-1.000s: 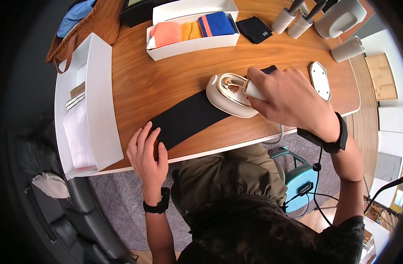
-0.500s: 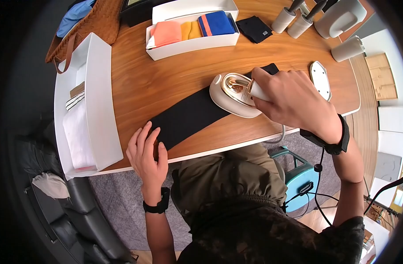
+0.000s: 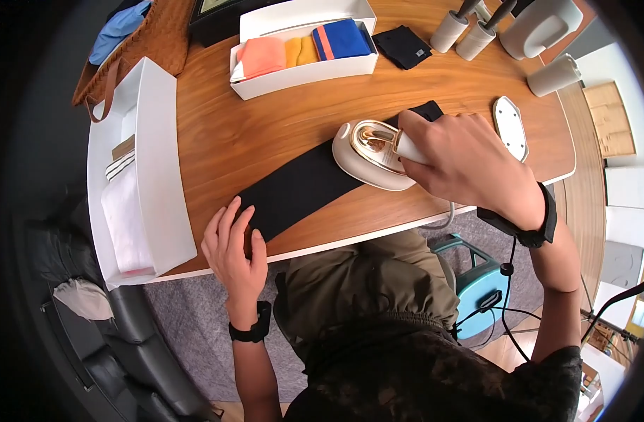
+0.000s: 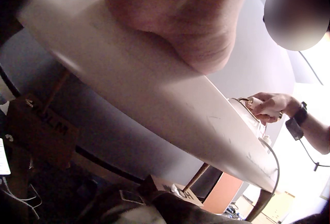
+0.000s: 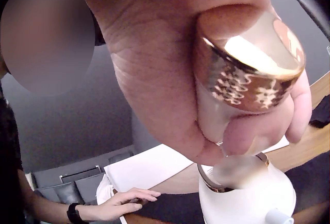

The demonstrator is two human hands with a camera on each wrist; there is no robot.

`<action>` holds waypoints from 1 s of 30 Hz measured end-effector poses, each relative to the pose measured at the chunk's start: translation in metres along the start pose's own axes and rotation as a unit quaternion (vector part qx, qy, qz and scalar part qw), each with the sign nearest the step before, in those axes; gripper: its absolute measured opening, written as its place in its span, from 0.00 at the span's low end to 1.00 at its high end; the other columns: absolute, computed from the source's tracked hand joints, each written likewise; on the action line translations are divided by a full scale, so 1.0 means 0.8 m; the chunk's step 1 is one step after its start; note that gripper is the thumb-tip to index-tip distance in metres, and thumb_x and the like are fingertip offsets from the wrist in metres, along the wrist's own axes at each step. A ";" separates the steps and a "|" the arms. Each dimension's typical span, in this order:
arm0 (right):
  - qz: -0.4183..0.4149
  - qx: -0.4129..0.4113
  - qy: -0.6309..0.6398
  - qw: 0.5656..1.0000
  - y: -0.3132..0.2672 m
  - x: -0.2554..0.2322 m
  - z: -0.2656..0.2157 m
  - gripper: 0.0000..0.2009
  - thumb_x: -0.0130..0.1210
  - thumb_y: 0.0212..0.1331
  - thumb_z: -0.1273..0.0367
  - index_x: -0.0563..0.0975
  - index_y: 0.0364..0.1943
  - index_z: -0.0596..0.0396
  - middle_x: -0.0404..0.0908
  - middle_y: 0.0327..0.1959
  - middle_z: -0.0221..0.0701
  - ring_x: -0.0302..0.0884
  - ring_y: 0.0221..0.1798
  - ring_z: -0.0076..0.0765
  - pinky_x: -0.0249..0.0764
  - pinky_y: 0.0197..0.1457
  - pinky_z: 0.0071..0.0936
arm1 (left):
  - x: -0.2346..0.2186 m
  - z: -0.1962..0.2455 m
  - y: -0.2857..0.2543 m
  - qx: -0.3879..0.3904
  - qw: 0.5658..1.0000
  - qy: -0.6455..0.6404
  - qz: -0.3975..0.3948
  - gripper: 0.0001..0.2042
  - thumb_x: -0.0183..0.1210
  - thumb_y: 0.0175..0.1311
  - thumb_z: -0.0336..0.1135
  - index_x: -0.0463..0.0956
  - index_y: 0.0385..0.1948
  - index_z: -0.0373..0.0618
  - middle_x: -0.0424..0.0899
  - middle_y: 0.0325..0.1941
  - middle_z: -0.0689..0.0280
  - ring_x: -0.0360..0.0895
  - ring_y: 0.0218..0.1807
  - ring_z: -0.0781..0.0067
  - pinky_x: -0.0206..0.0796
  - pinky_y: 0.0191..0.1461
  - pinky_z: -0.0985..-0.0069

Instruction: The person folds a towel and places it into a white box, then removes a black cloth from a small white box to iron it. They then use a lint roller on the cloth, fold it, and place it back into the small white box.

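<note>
In the head view, a long black strip of cloth point(image 3: 294, 190) lies slantwise across the wooden table. My right hand point(image 3: 469, 158) grips the handle of a white and gold iron point(image 3: 371, 158), which sits on the right part of the strip and hides some of it. In the right wrist view, fingers curl round the gold-ended handle point(image 5: 247, 84) above the iron's white body. My left hand point(image 3: 234, 250) lies at the strip's near left end, fingers extended and fingertips on the fabric. The left wrist view shows mostly the table's white edge below that hand.
A long white box point(image 3: 160, 176) with folded clothes stands on the left. Behind is another white box point(image 3: 308, 81) of coloured folded cloths, beside a folded black cloth point(image 3: 404, 46). Lint rollers point(image 3: 448, 32) and a white iron rest point(image 3: 510, 128) are on the right. The iron's cord point(image 3: 441, 224) hangs over the front edge.
The iron in my right hand slid a little to the right along the black strip, then slightly back left. My left hand has stayed at the strip's end.
</note>
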State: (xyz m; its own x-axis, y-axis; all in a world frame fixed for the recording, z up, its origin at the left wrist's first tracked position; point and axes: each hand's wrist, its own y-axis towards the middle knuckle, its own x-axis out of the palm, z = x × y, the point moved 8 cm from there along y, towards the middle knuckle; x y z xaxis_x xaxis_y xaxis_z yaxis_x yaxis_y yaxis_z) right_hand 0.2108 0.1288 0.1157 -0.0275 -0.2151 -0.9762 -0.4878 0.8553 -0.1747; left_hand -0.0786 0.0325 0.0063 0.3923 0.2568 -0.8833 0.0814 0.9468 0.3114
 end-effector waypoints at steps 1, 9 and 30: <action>0.005 0.005 0.001 1.000 -0.002 0.001 0.003 0.16 0.62 0.66 0.61 0.75 0.41 0.61 0.82 0.22 0.46 0.84 0.31 0.58 0.77 0.34 0.50 | 0.001 -0.001 -0.001 0.000 1.000 0.000 -0.001 0.18 0.59 0.66 0.28 0.82 0.58 0.47 0.80 0.71 0.67 0.70 0.73 0.57 0.56 0.76 0.57; 0.049 -0.001 0.015 0.999 0.015 -0.004 0.012 0.14 0.62 0.61 0.64 0.72 0.38 0.60 0.80 0.21 0.47 0.81 0.29 0.62 0.74 0.34 0.53 | 0.001 -0.002 0.000 -0.001 1.000 0.005 0.000 0.17 0.58 0.67 0.34 0.83 0.57 0.48 0.80 0.71 0.67 0.70 0.72 0.57 0.56 0.74 0.56; 0.016 0.002 0.010 1.000 0.035 -0.005 0.004 0.16 0.61 0.65 0.61 0.76 0.39 0.63 0.83 0.23 0.47 0.84 0.32 0.60 0.78 0.37 0.52 | 0.000 0.002 0.001 0.002 1.000 0.000 0.000 0.19 0.59 0.65 0.28 0.82 0.59 0.47 0.79 0.71 0.67 0.70 0.72 0.56 0.56 0.76 0.57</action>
State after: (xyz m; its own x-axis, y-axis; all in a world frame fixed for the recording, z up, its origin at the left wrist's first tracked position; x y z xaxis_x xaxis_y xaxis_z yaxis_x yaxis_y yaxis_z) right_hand 0.2003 0.1555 0.1145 -0.0605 -0.1964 -0.9787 -0.4822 0.8642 -0.1436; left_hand -0.0773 0.0331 0.0075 0.3931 0.2563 -0.8830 0.0856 0.9460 0.3127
